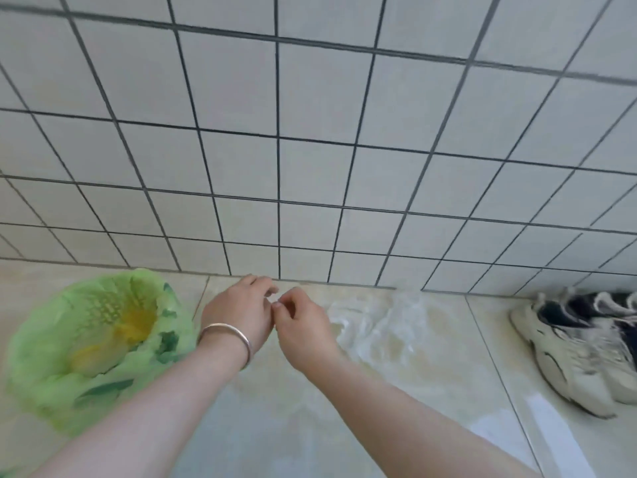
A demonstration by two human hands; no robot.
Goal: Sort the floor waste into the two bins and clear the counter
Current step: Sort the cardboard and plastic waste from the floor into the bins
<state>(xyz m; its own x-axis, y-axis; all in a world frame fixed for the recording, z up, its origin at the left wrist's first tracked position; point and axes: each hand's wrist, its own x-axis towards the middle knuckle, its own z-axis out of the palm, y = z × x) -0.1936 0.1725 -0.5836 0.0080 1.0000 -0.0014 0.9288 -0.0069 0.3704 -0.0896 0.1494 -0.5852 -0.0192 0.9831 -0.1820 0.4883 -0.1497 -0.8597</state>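
Note:
A bin lined with a green plastic bag [51, 374] stands on the floor at the left, with yellow waste inside it. A clear, crumpled plastic bag [379, 326] lies on the floor tiles by the wall, right of my hands. My left hand [241, 312], with a metal bangle on the wrist, and my right hand [300, 326] meet fingertip to fingertip low over the floor between the bin and the clear bag. Both have curled fingers. Whether they pinch something small or an edge of the clear plastic is too blurred to tell.
A tiled wall [310, 150] rises straight ahead. A pair of white and black sneakers [586, 350] sits on the floor at the right against the wall. Beige floor tiles [275, 426] stretch towards me.

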